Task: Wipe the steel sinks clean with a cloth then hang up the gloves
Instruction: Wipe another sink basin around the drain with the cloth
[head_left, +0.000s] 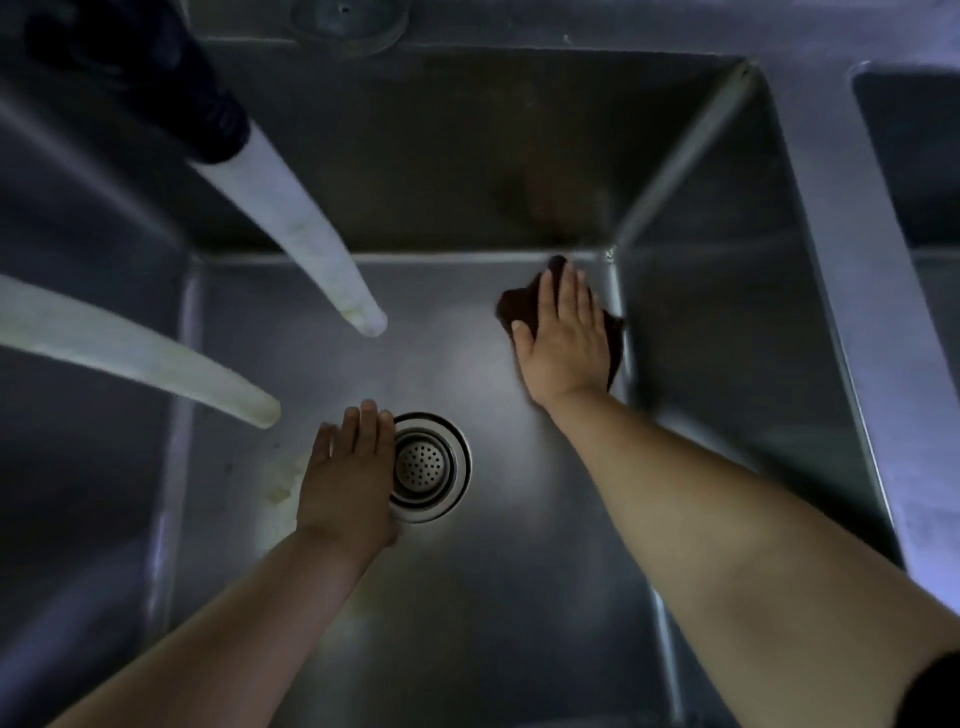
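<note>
Steel sink wipe underway: right hand flat on cloth at far corner, left hand flat beside drain; next sweep toward it.

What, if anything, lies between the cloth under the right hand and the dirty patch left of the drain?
The left hand does: it rests flat on the sink floor beside the drain, between the stained patch and the cloth that the right hand presses into the far right corner.
</note>
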